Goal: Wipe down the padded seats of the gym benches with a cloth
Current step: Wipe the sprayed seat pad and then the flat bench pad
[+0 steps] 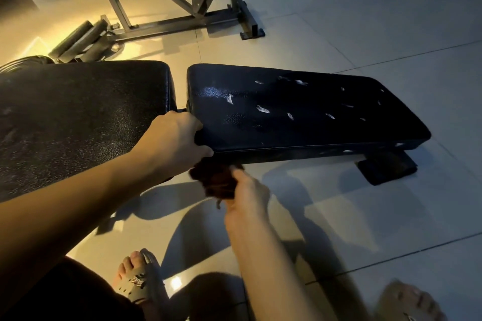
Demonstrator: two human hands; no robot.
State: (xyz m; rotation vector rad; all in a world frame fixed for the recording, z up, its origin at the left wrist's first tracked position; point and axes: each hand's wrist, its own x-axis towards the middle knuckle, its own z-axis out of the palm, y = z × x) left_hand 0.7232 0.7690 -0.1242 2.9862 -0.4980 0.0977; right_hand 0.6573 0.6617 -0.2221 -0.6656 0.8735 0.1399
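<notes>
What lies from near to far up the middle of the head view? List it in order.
Sandalled foot → right hand holding the cloth → left hand gripping the pad's near corner → torn black pad → grey metal frame.

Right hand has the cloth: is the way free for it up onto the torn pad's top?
Probably yes. The right hand holds the cloth just under the near edge of the torn pad, whose top has nothing lying on it. Only the left hand, gripping the near corner, covers a small part.
</notes>
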